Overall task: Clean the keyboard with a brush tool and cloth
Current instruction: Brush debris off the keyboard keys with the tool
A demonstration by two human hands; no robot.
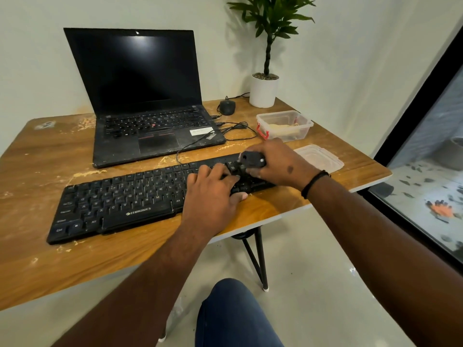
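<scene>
1. Black plastic keyboard [120, 199] lies diagonally on the wooden desk [50, 266], directly in front of the open laptop [150, 101]. Pale crumbs and dust show on the desk around the keyboard.
2. Head view, right hand [278, 164]: positioned over the keyboard's right end, its fingers curled round a small dark brush tool [251, 160]. The tool's working end points down at the keys; whether bristles touch the keys cannot be confirmed.
3. Head view, left hand [213, 194]: laid flat on the keyboard just left of the tool, its fingers extended and relaxed, holding nothing, thumb at the near edge. It appears to steady the board.
4. Behind the keyboard's right end stands a clear container [285, 125] with pale contents, possibly the cloth; its lid [319, 157] rests just beside the right hand. A mouse [227, 107] and potted plant [265, 78] sit further back.
5. Judgement: brushing stage, right-end keys in hand. Recommended practice: keep the left hand pressing so the board does not slide, work short strokes along the gaps between key rows, sweep debris toward one edge, and use light pressure to avoid dislodging keycaps.
</scene>
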